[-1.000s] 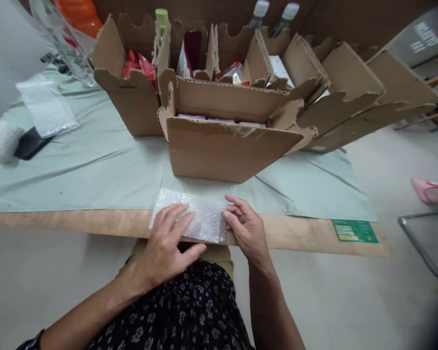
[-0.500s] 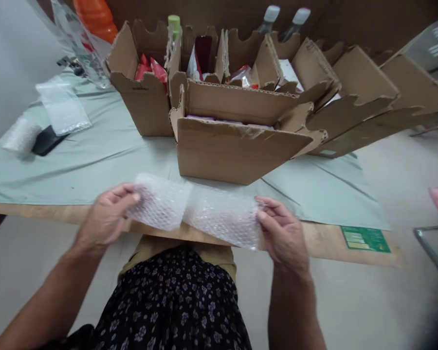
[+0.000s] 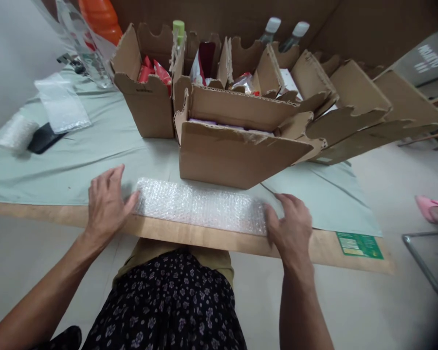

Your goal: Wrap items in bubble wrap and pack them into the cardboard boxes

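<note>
The left arm is stretching in from the lower left corner at a slant, while the right arm is rising almost straight up from the bottom edge. The left hand [image 3: 105, 204] is lying palm down, its fingers [image 3: 111, 177] spreading a little and pointing away from the body, its thumb reaching toward the right. The right hand [image 3: 292, 228] is lying palm down too, fingers curling loosely. The two are sitting well apart, neither gripping.

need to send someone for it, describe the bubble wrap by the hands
At the near edge of the table, before the closest cardboard box, lies the bubble wrap. It is a long flat strip between the left hand and right hand, unlike the shorter sheet and the roll far left.
</note>
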`<state>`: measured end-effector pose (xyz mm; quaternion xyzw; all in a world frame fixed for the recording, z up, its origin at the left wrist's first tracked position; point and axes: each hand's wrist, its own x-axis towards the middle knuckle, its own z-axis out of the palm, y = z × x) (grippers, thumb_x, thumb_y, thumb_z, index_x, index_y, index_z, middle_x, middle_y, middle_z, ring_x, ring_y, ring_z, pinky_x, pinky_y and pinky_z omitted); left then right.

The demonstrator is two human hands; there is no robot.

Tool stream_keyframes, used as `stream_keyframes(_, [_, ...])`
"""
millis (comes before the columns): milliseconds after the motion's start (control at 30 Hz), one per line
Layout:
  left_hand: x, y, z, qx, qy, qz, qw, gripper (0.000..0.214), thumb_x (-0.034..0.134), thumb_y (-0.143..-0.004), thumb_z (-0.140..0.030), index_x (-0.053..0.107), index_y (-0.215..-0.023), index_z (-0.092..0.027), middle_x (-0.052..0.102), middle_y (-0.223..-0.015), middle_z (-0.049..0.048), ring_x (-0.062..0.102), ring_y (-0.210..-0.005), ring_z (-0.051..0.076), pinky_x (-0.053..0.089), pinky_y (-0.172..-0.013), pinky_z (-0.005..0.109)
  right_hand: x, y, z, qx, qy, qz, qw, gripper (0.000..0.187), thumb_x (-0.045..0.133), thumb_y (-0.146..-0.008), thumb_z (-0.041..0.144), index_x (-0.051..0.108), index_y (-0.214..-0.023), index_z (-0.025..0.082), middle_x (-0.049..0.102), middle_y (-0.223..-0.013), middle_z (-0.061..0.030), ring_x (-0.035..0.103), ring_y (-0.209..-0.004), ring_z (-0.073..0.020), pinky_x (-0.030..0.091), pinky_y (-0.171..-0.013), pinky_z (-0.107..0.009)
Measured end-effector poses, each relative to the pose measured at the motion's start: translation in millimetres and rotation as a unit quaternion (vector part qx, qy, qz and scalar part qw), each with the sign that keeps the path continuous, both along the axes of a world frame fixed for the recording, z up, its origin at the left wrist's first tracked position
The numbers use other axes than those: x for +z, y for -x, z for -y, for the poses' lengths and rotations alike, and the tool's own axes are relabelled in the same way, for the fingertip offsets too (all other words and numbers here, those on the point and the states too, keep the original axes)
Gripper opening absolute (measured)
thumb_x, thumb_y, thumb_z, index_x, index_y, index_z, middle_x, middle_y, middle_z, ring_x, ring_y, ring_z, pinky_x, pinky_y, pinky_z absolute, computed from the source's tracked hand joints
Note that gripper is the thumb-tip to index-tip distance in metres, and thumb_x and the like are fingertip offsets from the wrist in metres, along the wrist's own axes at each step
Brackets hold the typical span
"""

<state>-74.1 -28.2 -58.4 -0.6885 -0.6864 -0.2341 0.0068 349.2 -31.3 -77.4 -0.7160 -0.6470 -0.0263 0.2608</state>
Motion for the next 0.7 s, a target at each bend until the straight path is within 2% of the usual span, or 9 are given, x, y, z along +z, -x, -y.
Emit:
stream_keyframes(67, [8.2,-12,8,-0.05,-0.072,-0.024,0.996,0.079,0.064,-0.094,-0.039,0.029,-0.162,-0.022,0.03,-0.169,0.019,0.029,-0.155,0.044,0.027,-0.124,0.065,8.7,15,7,0.014,-0.034,0.008,0.999,0.045,0.054,-0.097,0.043,0.065,-0.132,0.017,0.062,-0.141,-0.0212,0.058,-0.129,-0.0405,0.046,-0.105,-0.063])
stream_keyframes(133, [9.4,-31,14,-0.142,-0.101,-0.036,0.984,0.089,0.064,-0.096,-0.043,0.013,-0.167,-0.028,0.011,-0.177,0.0126,0.013,-0.162,0.04,0.018,-0.129,0.064,16.5,48,13,0.098,-0.01,-0.004,0.995,0.05,0.053,-0.101,0.04,0.055,-0.147,0.021,0.053,-0.155,-0.018,0.05,-0.142,-0.0394,0.041,-0.114,-0.063])
stream_keyframes(167, [5.9,-42,16,-0.192,-0.092,-0.039,0.976,0.09,0.062,-0.097,-0.046,0.007,-0.167,-0.029,0.009,-0.177,0.0116,0.01,-0.163,0.039,0.014,-0.13,0.063,17.9,69,14,0.16,0.018,-0.012,0.987,0.053,0.052,-0.102,0.038,0.049,-0.153,0.024,0.048,-0.161,-0.0151,0.045,-0.147,-0.0373,0.038,-0.118,-0.062])
stream_keyframes(267, [-16.7,-67,18,-0.284,-0.01,-0.05,0.957,0.082,0.05,-0.102,-0.052,0.011,-0.167,-0.021,0.026,-0.173,0.018,0.021,-0.161,0.037,0.007,-0.131,0.062,9.6,133,9,0.338,0.112,-0.017,0.934,0.061,0.05,-0.103,0.032,0.037,-0.162,0.025,0.039,-0.169,-0.0093,0.034,-0.156,-0.0315,0.034,-0.124,-0.057])
stream_keyframes(367, [-37.4,-73,15,-0.273,0.052,-0.075,0.958,0.076,0.047,-0.103,-0.057,0.031,-0.162,-0.013,0.039,-0.165,0.0246,0.029,-0.157,0.042,0.006,-0.128,0.068,-6.5,159,2,0.392,0.146,-0.001,0.908,0.064,0.051,-0.103,0.038,0.037,-0.161,0.016,0.036,-0.17,-0.0134,0.03,-0.158,-0.0305,0.029,-0.128,-0.053])
stream_keyframes(433, [-41.4,-71,13,-0.257,0.075,-0.086,0.96,0.075,0.049,-0.101,-0.059,0.038,-0.16,-0.013,0.038,-0.166,0.0247,0.025,-0.157,0.046,0.004,-0.126,0.072,-14.1,148,2,0.373,0.15,0.013,0.916,0.065,0.05,-0.104,0.045,0.039,-0.16,0.013,0.035,-0.169,-0.0155,0.029,-0.159,-0.0316,0.025,-0.13,-0.053])
stream_keyframes(533, [-37.6,-69,13,-0.25,0.1,-0.086,0.959,0.075,0.053,-0.099,-0.06,0.04,-0.159,-0.017,0.036,-0.168,0.0226,0.023,-0.157,0.049,0.002,-0.123,0.076,-19.5,106,10,0.294,0.157,0.033,0.942,0.07,0.044,-0.105,0.055,0.039,-0.16,0.013,0.035,-0.169,-0.0176,0.029,-0.158,-0.0337,0.023,-0.129,-0.056])
stream_keyframes(633, [-34.5,-70,14,-0.249,0.107,-0.083,0.959,0.075,0.053,-0.099,-0.061,0.039,-0.16,-0.02,0.037,-0.167,0.0217,0.024,-0.156,0.05,0.001,-0.121,0.079,-22.6,64,21,0.205,0.155,0.066,0.964,0.075,0.037,-0.106,0.061,0.03,-0.165,0.014,0.035,-0.169,-0.0176,0.031,-0.158,-0.0332,0.023,-0.129,-0.056])
stream_keyframes(700, [-34.8,-72,15,-0.246,0.104,-0.085,0.96,0.075,0.052,-0.099,-0.062,0.038,-0.16,-0.021,0.038,-0.167,0.0217,0.023,-0.156,0.051,0.001,-0.12,0.081,-25.4,49,27,0.167,0.145,0.087,0.971,0.075,0.032,-0.107,0.06,0.024,-0.167,0.015,0.035,-0.17,-0.0169,0.031,-0.158,-0.0325,0.023,-0.128,-0.055])
